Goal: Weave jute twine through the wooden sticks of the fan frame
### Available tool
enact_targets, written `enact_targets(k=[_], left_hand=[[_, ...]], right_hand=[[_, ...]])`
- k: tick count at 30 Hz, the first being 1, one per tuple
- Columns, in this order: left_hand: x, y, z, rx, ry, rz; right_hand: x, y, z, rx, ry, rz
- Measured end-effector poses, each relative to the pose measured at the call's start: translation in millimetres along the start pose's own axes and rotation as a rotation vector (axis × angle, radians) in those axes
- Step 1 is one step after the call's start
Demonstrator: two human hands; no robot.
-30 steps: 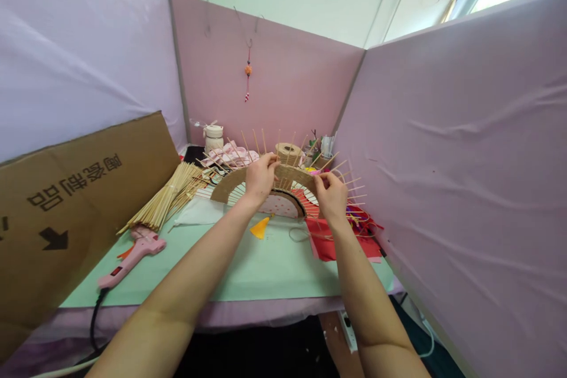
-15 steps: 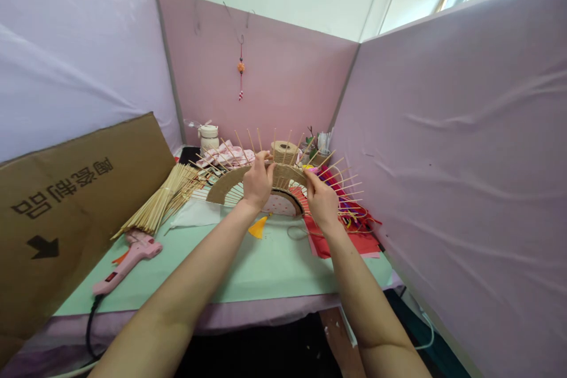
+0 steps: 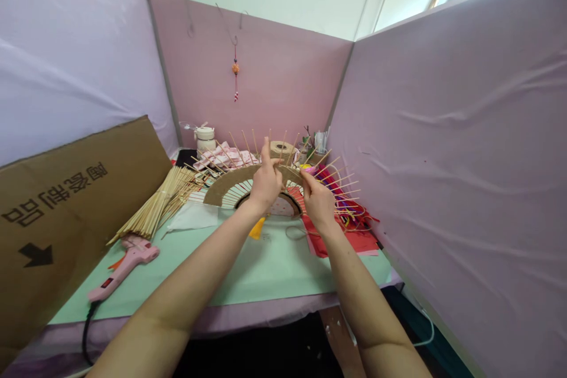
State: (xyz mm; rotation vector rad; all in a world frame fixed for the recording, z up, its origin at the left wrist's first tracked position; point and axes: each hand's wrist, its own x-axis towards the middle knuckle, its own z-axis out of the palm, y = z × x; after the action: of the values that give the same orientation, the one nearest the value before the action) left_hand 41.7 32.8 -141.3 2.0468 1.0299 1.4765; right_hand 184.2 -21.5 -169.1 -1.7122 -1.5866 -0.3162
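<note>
A brown half-ring cardboard arch stands on the table, thin wooden sticks fanning out from its outer edge. My left hand is closed at the middle of the arch, its index finger raised among the sticks. On the right part, my right hand pinches the arch near its upper edge, thumb and fingers together. A thin pale strand seems to run between my two hands, too fine to make out surely. Inside the arch is a smaller dark-rimmed half-round piece with a spotted surface. A yellow tassel hangs below it.
A pink glue gun and a bundle of sticks lie left, beside a large cardboard sheet. Behind the arch are a twine spool and a white bottle. Red cloth lies right. Fabric-covered walls enclose the table.
My left hand has shifted right along the arch, nearer my right hand, and its index finger now points up. My right hand stays at about the same part. The view has shifted slightly.
</note>
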Motion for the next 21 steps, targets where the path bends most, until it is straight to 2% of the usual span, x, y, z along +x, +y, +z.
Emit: enact_targets(k=[4, 9, 12, 14, 16, 18, 21], left_hand=[[5.6, 3.6, -1.1, -0.158, -0.086, -0.078], [8.1, 2.8, 2.8, -0.176, -0.113, -0.074], [5.0, 4.3, 5.8, -0.095, -0.028, -0.048], [1.5, 4.4, 7.7, 0.001, 0.058, 0.008], [-1.4, 3.3, 9.0, 0.108, 0.093, 0.074], [-2.6, 1.5, 8.9, 0.206, 0.045, 0.120], [0.2, -0.5, 5.2, 0.299, -0.086, 0.140]], right_hand=[[0.6, 0.2, -1.5, -0.017, -0.002, 0.002], [2.0, 2.1, -4.1, -0.025, -0.018, 0.010], [2.0, 2.3, -5.5, -0.009, -0.019, -0.008], [1.8, 2.0, -5.9, -0.006, -0.021, -0.022], [1.9, 1.5, -6.0, -0.010, -0.025, -0.028], [2.2, 1.3, -5.9, -0.019, -0.030, -0.024], [3.0, 2.3, -5.9, -0.025, -0.025, -0.024]])
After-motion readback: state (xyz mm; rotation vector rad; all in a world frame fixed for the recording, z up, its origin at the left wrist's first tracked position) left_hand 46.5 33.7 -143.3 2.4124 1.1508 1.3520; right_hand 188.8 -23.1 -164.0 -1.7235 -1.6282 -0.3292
